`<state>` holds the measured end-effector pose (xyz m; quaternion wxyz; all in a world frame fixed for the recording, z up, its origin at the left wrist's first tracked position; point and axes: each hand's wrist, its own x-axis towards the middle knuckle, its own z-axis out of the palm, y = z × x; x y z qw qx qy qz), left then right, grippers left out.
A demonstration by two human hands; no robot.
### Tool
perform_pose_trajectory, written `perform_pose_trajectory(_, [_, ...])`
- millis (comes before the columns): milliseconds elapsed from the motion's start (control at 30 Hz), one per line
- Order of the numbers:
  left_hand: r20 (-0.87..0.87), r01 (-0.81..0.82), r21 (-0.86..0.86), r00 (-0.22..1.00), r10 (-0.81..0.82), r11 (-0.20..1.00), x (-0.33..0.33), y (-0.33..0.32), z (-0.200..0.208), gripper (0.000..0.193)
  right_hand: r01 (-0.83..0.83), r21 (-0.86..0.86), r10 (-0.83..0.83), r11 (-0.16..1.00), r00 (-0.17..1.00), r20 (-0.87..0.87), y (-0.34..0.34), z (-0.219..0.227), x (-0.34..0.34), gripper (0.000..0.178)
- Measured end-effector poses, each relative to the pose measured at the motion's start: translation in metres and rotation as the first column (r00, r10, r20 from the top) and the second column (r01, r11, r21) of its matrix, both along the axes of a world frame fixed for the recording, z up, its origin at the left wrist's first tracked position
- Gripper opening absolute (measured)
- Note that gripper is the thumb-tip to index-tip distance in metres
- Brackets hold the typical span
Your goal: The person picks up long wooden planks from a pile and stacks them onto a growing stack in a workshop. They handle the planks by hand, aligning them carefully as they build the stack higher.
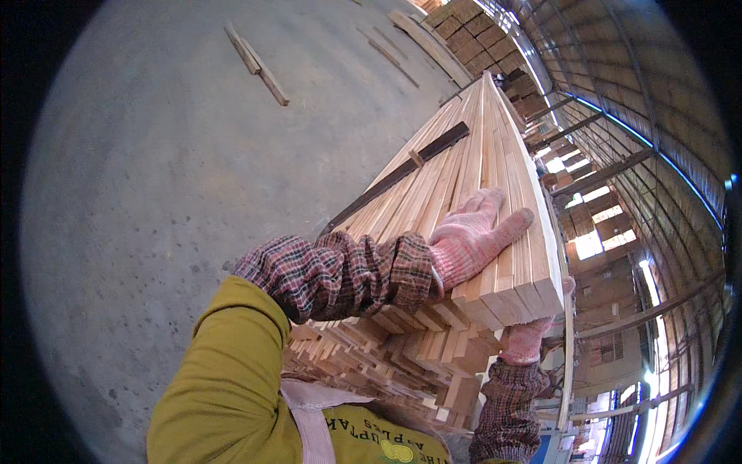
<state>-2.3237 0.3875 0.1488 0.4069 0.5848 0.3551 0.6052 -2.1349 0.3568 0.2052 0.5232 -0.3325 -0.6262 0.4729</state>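
My left hand (474, 232), in a pink knit glove, lies flat on top of a long stack of pale wooden boards (506, 166), fingers spread and thumb apart. It holds nothing. Lower down, my right hand (525, 340), in a similar glove, is against the near right corner of the stack, below the top layer's end. Most of its fingers are hidden behind the wood, so its grip cannot be made out. The board ends (456, 348) beneath are uneven, some jutting out toward me. Plaid sleeves cover both forearms.
A dark strip (394, 174) with a small wood block lies across the boards. Loose wood pieces (259, 66) rest on the concrete floor (154, 193) at left. Stacked timber (471, 35) stands at the far end. Metal roof framing (641, 69) curves along the right.
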Motion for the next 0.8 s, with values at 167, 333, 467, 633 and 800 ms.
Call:
perform_pose_trajectory(167, [-0.051, 0.055, 0.007, 0.997, -0.055, 0.998, -0.005, 0.01, -0.003, 0.117, -0.014, -0.022, 0.016, 1.0, 0.997, 0.08, -0.004, 0.012, -0.011, 0.101])
perform_pose_trajectory(333, [0.247, 0.047, 0.055, 0.967, -0.059, 0.997, 0.005, 0.051, 0.003, 0.128, -0.058, -0.046, 0.064, 0.997, 0.986, 0.155, -0.001, 0.031, -0.028, 0.102])
perform_pose_trajectory(467, [0.414, 0.123, 0.143, 0.894, -0.173, 0.982, 0.014, 0.056, -0.001, 0.131, -0.034, -0.009, 0.035, 0.999, 0.997, 0.064, 0.005, 0.018, -0.034, 0.1])
perform_pose_trajectory(633, [0.298, 0.121, -0.029, 0.949, -0.107, 0.992, -0.004, 0.013, 0.018, 0.133, -0.028, 0.014, 0.028, 1.0, 1.0, 0.005, 0.012, 0.007, -0.036, 0.098])
perform_pose_trajectory(800, [0.475, -0.034, 0.423, 0.859, -0.19, 0.905, -0.014, 0.088, -0.06, 0.073, -0.083, 0.034, 0.08, 0.996, 0.993, 0.092, 0.013, 0.013, -0.019, 0.096])
